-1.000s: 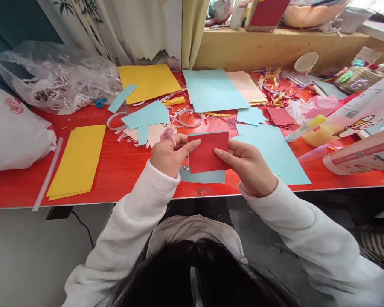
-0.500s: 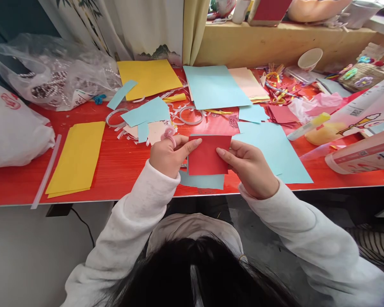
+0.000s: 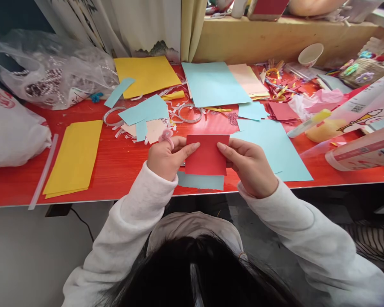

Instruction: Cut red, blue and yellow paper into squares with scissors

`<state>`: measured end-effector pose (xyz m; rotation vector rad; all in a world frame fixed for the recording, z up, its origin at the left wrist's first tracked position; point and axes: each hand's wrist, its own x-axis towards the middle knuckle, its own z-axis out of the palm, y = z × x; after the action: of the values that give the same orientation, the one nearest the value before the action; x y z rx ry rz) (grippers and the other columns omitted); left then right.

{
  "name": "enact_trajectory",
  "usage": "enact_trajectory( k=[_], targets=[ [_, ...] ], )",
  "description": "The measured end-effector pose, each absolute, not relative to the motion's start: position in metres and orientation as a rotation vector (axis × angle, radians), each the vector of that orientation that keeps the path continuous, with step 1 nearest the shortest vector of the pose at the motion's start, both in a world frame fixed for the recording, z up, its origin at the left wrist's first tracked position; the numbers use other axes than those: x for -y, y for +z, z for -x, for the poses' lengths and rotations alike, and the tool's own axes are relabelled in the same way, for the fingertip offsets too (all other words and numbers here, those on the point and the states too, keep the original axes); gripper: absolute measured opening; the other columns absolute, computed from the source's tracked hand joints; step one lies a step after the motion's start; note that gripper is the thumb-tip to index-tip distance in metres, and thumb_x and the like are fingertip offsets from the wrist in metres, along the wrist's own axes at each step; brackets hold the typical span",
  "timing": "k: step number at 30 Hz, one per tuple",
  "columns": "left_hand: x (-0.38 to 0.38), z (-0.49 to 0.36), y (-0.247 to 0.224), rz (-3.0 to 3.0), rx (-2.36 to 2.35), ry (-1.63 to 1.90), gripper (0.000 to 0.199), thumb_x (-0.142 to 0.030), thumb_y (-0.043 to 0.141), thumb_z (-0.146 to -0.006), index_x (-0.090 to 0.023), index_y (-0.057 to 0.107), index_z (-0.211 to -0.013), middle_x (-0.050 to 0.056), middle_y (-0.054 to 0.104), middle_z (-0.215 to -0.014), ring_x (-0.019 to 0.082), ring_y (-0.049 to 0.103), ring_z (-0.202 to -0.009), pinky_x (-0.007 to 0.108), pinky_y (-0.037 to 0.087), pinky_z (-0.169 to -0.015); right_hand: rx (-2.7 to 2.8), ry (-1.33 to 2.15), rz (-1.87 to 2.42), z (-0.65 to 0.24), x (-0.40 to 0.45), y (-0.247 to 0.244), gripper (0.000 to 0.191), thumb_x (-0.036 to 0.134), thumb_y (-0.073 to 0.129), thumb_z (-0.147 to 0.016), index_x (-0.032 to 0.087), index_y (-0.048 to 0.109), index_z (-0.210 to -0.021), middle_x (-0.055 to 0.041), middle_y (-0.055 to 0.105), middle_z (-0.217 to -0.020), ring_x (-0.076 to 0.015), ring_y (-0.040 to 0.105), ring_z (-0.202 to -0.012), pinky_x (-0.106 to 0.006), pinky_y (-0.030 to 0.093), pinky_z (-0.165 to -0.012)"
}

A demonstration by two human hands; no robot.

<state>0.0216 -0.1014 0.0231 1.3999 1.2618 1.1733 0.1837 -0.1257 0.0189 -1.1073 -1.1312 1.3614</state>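
Observation:
A small red paper square (image 3: 206,157) is held up near the table's front edge. My left hand (image 3: 167,157), with a pink ring on one finger, pinches its left side, thumb in front and fingers behind. On the opposite side my right hand (image 3: 251,164) grips it the same way. Below its lower edge shows a light blue paper strip (image 3: 201,181) on the table. A bit of metal peeks out beside the left fingers, mostly hidden.
Yellow paper strips (image 3: 73,157) lie left, near a white bag (image 3: 14,128). Light blue sheets (image 3: 216,85), tape rolls (image 3: 190,113) and scraps cover the back. A large light blue sheet (image 3: 277,149) lies right, before a glue bottle (image 3: 309,123) and a paper cup (image 3: 310,55).
The blue edge seen behind the red square's left side no longer shows. My right thumb now lies nearer its upper right corner. The view has shifted slightly.

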Motion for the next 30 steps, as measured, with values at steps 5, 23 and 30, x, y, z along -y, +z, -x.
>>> enact_trajectory(
  k=[5, 23, 30],
  targets=[
    [0.101, -0.022, 0.022, -1.353, -1.283, 1.187, 0.019, -0.034, 0.071, -0.064, -0.017, 0.063, -0.060, -0.003, 0.058, -0.051, 0.009, 0.054, -0.052, 0.019, 0.045, -0.047, 1.139, 1.327, 1.147, -0.185, 0.125, 0.016, 0.022, 0.038, 0.064, -0.075, 0.020, 0.068, -0.086, -0.0020, 0.069, -0.082, -0.0159, 0.064, -0.071, -0.029, 0.056, -0.065],
    [0.079, 0.005, 0.054, -1.606, -1.168, 0.666, 0.038, -0.032, 0.078, -0.053, -0.017, 0.066, -0.085, 0.001, 0.065, -0.065, 0.019, 0.066, -0.068, 0.032, 0.055, -0.067, 1.649, 1.328, 1.300, -0.208, 0.115, 0.048, 0.026, 0.039, 0.069, -0.069, 0.019, 0.059, -0.055, 0.0007, 0.056, -0.055, -0.0131, 0.054, -0.054, -0.028, 0.046, -0.048],
    [0.070, -0.011, 0.043, -1.739, -1.075, 0.790, 0.018, -0.029, 0.077, -0.056, -0.018, 0.064, -0.062, 0.001, 0.061, -0.059, 0.021, 0.067, -0.068, 0.038, 0.056, -0.069, 1.655, 1.409, 1.286, -0.214, 0.097, 0.063, 0.020, 0.025, 0.078, -0.059, 0.018, 0.059, -0.054, 0.0041, 0.046, -0.048, -0.0084, 0.046, -0.050, -0.025, 0.037, -0.045]
  ],
)
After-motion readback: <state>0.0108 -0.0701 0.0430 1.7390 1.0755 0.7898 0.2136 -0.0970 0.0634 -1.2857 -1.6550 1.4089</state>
